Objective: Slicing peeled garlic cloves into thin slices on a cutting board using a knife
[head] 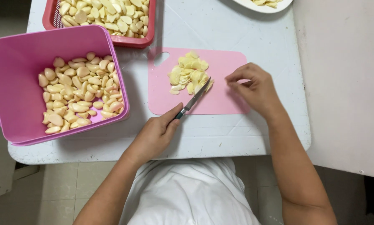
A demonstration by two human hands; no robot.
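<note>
At left, a pink tub (12, 83) is holding peeled cloves (78, 93); a red basket (130, 41), upper left, more. The left hand (153, 135) is gripping a knife (194, 98) against slices (189, 75) on the centre board (224, 102); the right hand (253, 87) is pinching loosely beside them.

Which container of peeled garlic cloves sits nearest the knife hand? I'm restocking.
The pink square plastic tub, beside the left hand; the red slotted basket sits farther back.
</note>
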